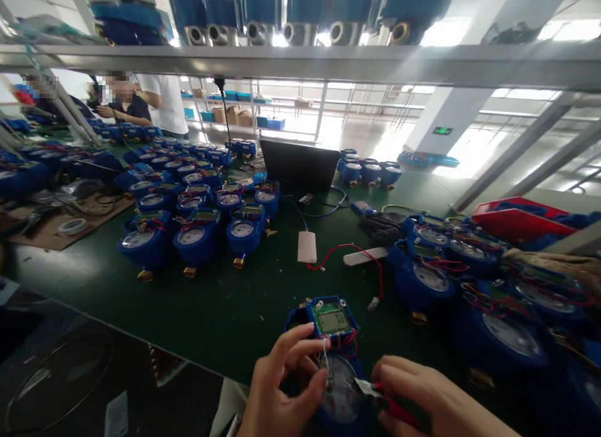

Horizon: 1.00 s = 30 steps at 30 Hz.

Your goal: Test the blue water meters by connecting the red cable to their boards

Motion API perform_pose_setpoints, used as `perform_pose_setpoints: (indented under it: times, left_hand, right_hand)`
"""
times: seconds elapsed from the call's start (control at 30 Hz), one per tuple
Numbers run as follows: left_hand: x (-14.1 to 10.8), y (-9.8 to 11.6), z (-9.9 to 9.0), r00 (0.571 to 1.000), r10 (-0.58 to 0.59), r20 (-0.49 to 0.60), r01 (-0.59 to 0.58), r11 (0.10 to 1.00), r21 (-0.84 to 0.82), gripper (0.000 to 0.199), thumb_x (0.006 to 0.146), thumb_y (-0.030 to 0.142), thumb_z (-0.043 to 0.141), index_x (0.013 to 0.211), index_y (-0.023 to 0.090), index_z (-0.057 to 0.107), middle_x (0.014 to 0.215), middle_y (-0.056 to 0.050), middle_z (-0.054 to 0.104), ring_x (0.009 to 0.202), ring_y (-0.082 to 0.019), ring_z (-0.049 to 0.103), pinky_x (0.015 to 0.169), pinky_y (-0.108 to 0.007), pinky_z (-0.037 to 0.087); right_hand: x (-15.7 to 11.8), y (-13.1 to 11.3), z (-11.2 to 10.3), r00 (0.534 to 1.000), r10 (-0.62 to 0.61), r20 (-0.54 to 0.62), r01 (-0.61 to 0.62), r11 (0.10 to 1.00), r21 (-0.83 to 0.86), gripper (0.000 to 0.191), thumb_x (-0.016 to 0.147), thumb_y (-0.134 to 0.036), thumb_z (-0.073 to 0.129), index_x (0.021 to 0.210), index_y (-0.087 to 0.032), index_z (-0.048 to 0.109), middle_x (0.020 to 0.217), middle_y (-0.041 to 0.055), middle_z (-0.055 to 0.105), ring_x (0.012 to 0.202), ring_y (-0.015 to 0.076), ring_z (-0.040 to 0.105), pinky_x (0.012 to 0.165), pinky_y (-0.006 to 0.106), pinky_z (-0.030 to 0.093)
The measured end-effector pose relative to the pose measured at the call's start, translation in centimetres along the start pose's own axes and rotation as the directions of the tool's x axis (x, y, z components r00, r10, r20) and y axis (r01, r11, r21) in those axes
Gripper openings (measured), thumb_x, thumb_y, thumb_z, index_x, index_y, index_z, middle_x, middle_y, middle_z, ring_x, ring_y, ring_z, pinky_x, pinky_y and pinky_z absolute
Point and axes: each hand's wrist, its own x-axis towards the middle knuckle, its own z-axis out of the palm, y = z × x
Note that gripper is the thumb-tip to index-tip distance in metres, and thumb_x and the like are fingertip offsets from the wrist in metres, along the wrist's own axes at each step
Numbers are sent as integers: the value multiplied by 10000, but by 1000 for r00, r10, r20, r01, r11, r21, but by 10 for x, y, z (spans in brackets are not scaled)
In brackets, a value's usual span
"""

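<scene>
A blue water meter (345, 387) with a round clear dial and an open electronics box lies at the table's near edge. Digits show on its small LCD display (334, 321), and red and dark wires run beside the box. My left hand (288, 380) is over the meter's left side, thumb and fingers curled around a thin white wire (325, 355). At the dial's right side, my right hand (422, 393) grips a red-handled tool (399, 412) whose pale metal tip points toward the dial. The tool's exact kind is blurred and partly covered by my fingers.
More blue meters (195, 236) stand in rows at left, others (427, 277) crowd the right. A white box (307, 246) with a red lead, a white strip (364, 256), a black laptop (300, 164) and a red bin (521, 218) are on the table. A shelf (300, 64) spans overhead.
</scene>
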Motion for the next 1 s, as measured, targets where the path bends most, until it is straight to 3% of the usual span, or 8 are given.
perform_pose_setpoints:
  times: [0.17,0.43,0.7,0.8,0.9,1.0]
  left_hand:
    - [0,10,-2,993,78,87,-85,994,74,644,795,1,527,1325,362,468,1173,3,721,709,-56,687,686,-127,545]
    - [-2,9,-8,977,127,168,-143,986,85,562,867,32,414,1345,328,433,1242,-25,688,782,-76,695,746,-163,552]
    - [-5,14,-9,986,-38,162,30,998,50,544,909,40,403,1332,381,443,1285,4,661,829,-90,675,747,-195,522]
    - [-6,18,-5,985,-66,157,68,998,-10,538,913,51,395,1318,400,457,1376,1,596,744,-67,669,706,-192,518]
    - [-10,25,-2,993,-84,84,86,996,-24,490,924,65,372,1283,375,493,1338,-10,599,598,-29,607,585,-166,477]
    - [-10,30,-8,990,-14,-139,22,998,58,362,932,71,388,1115,326,569,923,52,630,573,-42,520,536,-142,416]
  right_hand:
    - [13,-12,-6,987,28,161,10,973,-229,148,770,-45,588,756,-190,569,807,24,641,719,175,608,605,240,433]
    - [18,-22,-8,986,-27,167,71,961,-266,164,749,-27,613,765,-188,584,794,21,653,703,173,602,609,248,399]
    - [20,-12,1,990,-118,74,132,964,-231,182,671,-43,609,652,-190,503,636,-18,581,542,115,502,511,235,282]
    - [20,-12,1,991,-124,49,131,974,-182,202,678,-50,605,625,-191,471,602,-30,551,513,99,461,494,233,260]
    - [14,-9,-5,992,-118,37,122,978,-167,225,719,-74,595,607,-192,440,592,-32,534,500,92,451,480,225,264]
    - [5,6,-11,998,-66,3,65,970,-233,182,798,-133,555,642,-196,485,645,-7,566,540,117,513,501,223,330]
